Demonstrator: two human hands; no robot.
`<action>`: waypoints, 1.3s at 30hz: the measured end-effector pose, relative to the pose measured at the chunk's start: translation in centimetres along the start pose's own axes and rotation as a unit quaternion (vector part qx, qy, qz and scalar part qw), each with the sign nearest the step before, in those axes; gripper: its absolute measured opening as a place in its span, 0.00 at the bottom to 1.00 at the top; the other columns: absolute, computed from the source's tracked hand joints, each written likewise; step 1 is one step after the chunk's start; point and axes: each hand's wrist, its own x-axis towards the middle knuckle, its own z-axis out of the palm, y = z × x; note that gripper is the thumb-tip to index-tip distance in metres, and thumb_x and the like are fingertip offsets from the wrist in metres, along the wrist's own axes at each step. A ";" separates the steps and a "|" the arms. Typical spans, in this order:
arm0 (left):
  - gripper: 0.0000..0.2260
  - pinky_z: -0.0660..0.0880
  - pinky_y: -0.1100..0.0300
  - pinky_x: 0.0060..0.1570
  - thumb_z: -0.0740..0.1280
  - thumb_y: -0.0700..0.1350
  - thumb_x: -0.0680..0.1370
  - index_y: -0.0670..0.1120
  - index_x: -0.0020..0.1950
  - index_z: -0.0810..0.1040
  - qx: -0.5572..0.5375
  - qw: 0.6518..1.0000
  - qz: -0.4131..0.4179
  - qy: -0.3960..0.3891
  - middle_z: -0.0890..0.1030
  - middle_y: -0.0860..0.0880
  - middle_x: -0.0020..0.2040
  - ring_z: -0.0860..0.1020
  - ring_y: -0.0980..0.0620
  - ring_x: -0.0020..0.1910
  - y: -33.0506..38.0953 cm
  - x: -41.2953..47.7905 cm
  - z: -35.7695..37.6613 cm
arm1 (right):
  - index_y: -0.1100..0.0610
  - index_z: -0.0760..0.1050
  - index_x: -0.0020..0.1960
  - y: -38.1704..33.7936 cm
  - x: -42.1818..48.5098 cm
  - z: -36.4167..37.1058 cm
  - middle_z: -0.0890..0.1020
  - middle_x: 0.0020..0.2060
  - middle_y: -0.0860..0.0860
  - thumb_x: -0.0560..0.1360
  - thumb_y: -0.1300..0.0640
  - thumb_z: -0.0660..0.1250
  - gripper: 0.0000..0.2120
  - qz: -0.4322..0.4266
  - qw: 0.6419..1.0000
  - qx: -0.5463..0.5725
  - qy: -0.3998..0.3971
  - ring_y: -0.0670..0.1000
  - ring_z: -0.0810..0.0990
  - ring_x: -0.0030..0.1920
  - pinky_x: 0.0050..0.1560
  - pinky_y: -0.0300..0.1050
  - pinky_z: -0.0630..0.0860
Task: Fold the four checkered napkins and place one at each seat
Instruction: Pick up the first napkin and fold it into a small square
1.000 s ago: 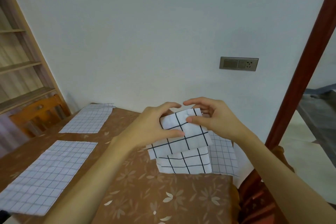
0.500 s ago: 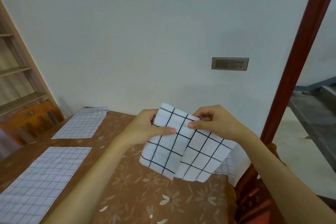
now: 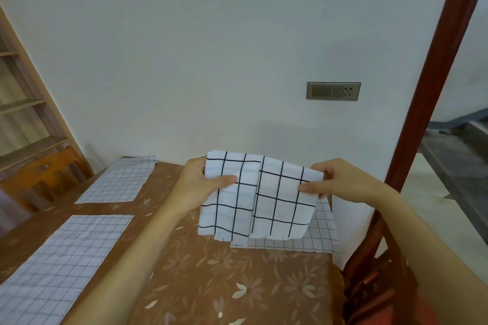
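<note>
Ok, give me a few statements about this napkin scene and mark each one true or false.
1. The left hand and right hand both grip the large-check napkin by its upper sides. True.
2. The napkin's squares are smaller than those of the near cloth. False: they are larger.
3. The near cloth and the far cloth lie flat on the left part of the table. True.
4. The wall plate hangs left of the napkin. False: it is above it and to the right.
</note>
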 end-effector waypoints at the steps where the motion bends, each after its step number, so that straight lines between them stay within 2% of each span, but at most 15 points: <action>1: 0.10 0.82 0.65 0.42 0.78 0.37 0.72 0.49 0.51 0.85 0.003 1.000 0.003 0.013 0.88 0.55 0.47 0.87 0.57 0.45 -0.2 0.0 0.2 | 0.56 0.85 0.49 -0.2 -0.2 0.2 0.88 0.44 0.51 0.74 0.53 0.75 0.08 0.002 0.999 0.041 -0.003 0.49 0.87 0.45 0.48 0.43 0.83; 6: 0.10 0.83 0.55 0.49 0.77 0.38 0.73 0.52 0.49 0.84 0.017 0.998 0.023 0.062 0.88 0.54 0.47 0.86 0.55 0.47 -0.7 0.1 2.4 | 0.60 0.83 0.54 -2.5 -0.6 2.8 0.87 0.47 0.58 0.76 0.53 0.73 0.12 -0.040 0.985 0.164 0.018 0.58 0.86 0.46 0.46 0.44 0.83; 8: 0.10 0.83 0.54 0.50 0.77 0.38 0.73 0.52 0.50 0.84 0.011 0.997 0.027 0.068 0.88 0.53 0.47 0.86 0.54 0.47 -0.5 0.2 3.4 | 0.61 0.81 0.55 -3.6 -0.5 4.0 0.87 0.46 0.56 0.74 0.49 0.72 0.16 -0.060 0.980 0.189 0.018 0.54 0.86 0.46 0.48 0.46 0.82; 13: 0.10 0.83 0.53 0.50 0.71 0.40 0.79 0.53 0.56 0.85 -0.040 0.999 0.015 -0.001 0.88 0.52 0.50 0.86 0.50 0.51 1.1 -0.5 4.5 | 0.48 0.77 0.64 -4.6 -0.2 6.4 0.84 0.50 0.53 0.74 0.45 0.72 0.20 -0.121 0.972 0.200 0.003 0.52 0.85 0.50 0.50 0.44 0.81; 15: 0.08 0.82 0.49 0.55 0.65 0.48 0.83 0.53 0.54 0.85 -0.096 0.994 -0.049 -0.015 0.88 0.51 0.51 0.85 0.48 0.54 1.5 -0.8 4.5 | 0.46 0.76 0.66 -4.3 0.1 6.9 0.83 0.47 0.51 0.76 0.48 0.71 0.19 -0.133 0.974 0.182 0.015 0.55 0.84 0.48 0.49 0.45 0.81; 17: 0.23 0.78 0.50 0.59 0.56 0.64 0.82 0.52 0.56 0.85 -0.173 0.976 -0.127 -0.041 0.88 0.49 0.53 0.85 0.48 0.57 1.5 -0.8 4.3 | 0.45 0.74 0.69 -3.9 0.5 7.3 0.84 0.47 0.48 0.78 0.53 0.70 0.19 -0.140 0.978 0.152 0.020 0.57 0.83 0.47 0.49 0.47 0.82; 19: 0.30 0.77 0.52 0.59 0.54 0.70 0.77 0.52 0.61 0.83 -0.204 0.967 -0.135 -0.070 0.87 0.51 0.55 0.85 0.52 0.57 1.2 -0.9 4.2 | 0.46 0.72 0.71 -3.5 0.7 7.6 0.84 0.48 0.48 0.79 0.57 0.69 0.22 -0.140 0.980 0.137 0.018 0.56 0.83 0.46 0.48 0.47 0.83; 23: 0.12 0.79 0.48 0.60 0.68 0.50 0.80 0.50 0.62 0.83 -0.124 0.990 -0.058 -0.037 0.87 0.51 0.57 0.84 0.49 0.59 -0.4 -1.3 4.3 | 0.49 0.77 0.66 -2.5 0.9 8.1 0.84 0.47 0.46 0.79 0.61 0.69 0.18 -0.140 0.979 0.128 0.067 0.47 0.83 0.46 0.50 0.42 0.82; 27: 0.10 0.77 0.43 0.65 0.68 0.47 0.81 0.49 0.60 0.84 -0.180 0.979 -0.093 -0.001 0.86 0.50 0.58 0.84 0.49 0.60 -1.6 -1.4 4.4 | 0.46 0.77 0.61 -1.5 0.6 8.5 0.80 0.52 0.42 0.77 0.52 0.71 0.13 -0.083 0.967 0.134 0.199 0.38 0.80 0.51 0.50 0.33 0.75; 29: 0.11 0.78 0.44 0.63 0.69 0.46 0.81 0.46 0.61 0.84 -0.221 0.968 -0.117 0.002 0.86 0.47 0.57 0.84 0.47 0.58 -1.8 -1.6 4.5 | 0.42 0.74 0.59 -1.1 0.5 8.9 0.78 0.49 0.36 0.77 0.46 0.69 0.11 -0.026 0.981 0.122 0.148 0.35 0.79 0.48 0.46 0.30 0.73; 30: 0.11 0.79 0.45 0.61 0.69 0.46 0.81 0.45 0.62 0.83 -0.228 0.966 -0.124 0.005 0.86 0.46 0.57 0.85 0.46 0.58 -2.1 -1.7 4.6 | 0.41 0.76 0.53 -0.8 0.5 9.2 0.78 0.41 0.35 0.78 0.45 0.67 0.04 -0.011 0.986 0.117 0.114 0.36 0.77 0.41 0.43 0.30 0.71; 32: 0.11 0.81 0.49 0.56 0.69 0.45 0.80 0.45 0.62 0.83 -0.221 0.967 -0.127 0.004 0.87 0.46 0.57 0.85 0.47 0.56 -2.6 -1.8 4.7 | 0.41 0.76 0.35 -0.4 0.4 9.8 0.71 0.26 0.39 0.80 0.46 0.66 0.14 -0.023 0.990 0.113 0.075 0.40 0.68 0.28 0.36 0.36 0.67; 33: 0.10 0.82 0.53 0.51 0.70 0.45 0.80 0.46 0.60 0.84 -0.207 0.970 -0.129 0.005 0.87 0.47 0.55 0.86 0.48 0.54 -2.8 -1.8 4.5 | 0.42 0.76 0.31 -0.1 0.5 10.0 0.69 0.23 0.40 0.81 0.48 0.66 0.18 -0.028 0.990 0.120 0.070 0.41 0.65 0.26 0.33 0.37 0.66; 36: 0.06 0.79 0.62 0.38 0.71 0.45 0.79 0.46 0.51 0.86 -0.139 0.984 -0.115 0.003 0.88 0.48 0.47 0.86 0.50 0.46 -3.2 -1.6 3.2 | 0.47 0.77 0.35 0.2 0.3 10.0 0.72 0.20 0.40 0.81 0.55 0.66 0.16 -0.044 0.986 0.147 0.065 0.39 0.69 0.22 0.30 0.30 0.66; 39: 0.07 0.82 0.56 0.45 0.71 0.46 0.79 0.45 0.51 0.87 -0.107 0.990 -0.091 -0.010 0.88 0.46 0.48 0.86 0.49 0.46 -3.2 -1.4 2.0 | 0.54 0.82 0.42 0.5 0.3 9.9 0.73 0.21 0.41 0.80 0.53 0.67 0.10 -0.043 0.987 0.146 0.051 0.40 0.68 0.24 0.33 0.35 0.68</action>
